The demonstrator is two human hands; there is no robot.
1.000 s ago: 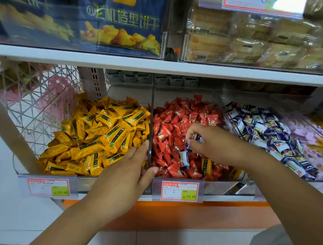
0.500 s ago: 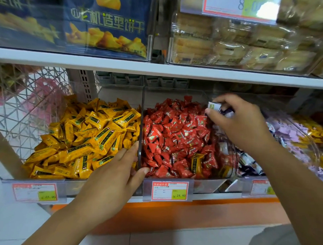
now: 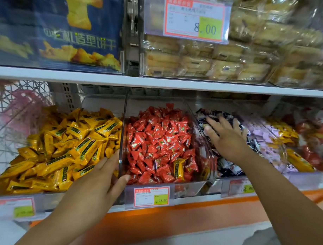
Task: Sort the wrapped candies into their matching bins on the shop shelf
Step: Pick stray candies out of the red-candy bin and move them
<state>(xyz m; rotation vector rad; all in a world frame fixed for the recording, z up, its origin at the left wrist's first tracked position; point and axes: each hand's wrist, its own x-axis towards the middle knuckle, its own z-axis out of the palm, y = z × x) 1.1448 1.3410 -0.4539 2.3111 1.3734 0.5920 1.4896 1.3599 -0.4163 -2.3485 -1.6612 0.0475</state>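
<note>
My right hand [image 3: 228,137] is wide open over the blue candies [image 3: 215,113]. My left hand [image 3: 92,186] pinches the wall [image 3: 122,139] between bins. One yellow candy [image 3: 179,168] stands on end among the red candies [image 3: 156,136], left of my right hand, nearer me.

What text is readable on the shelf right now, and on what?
"8.00": upper price tag.
"¥ 24.90": price tag under the red candies.
"机造型饼干": blue biscuit box.
Left lower tag, right lower tag and candy wrappers: too blurred to read.
</note>
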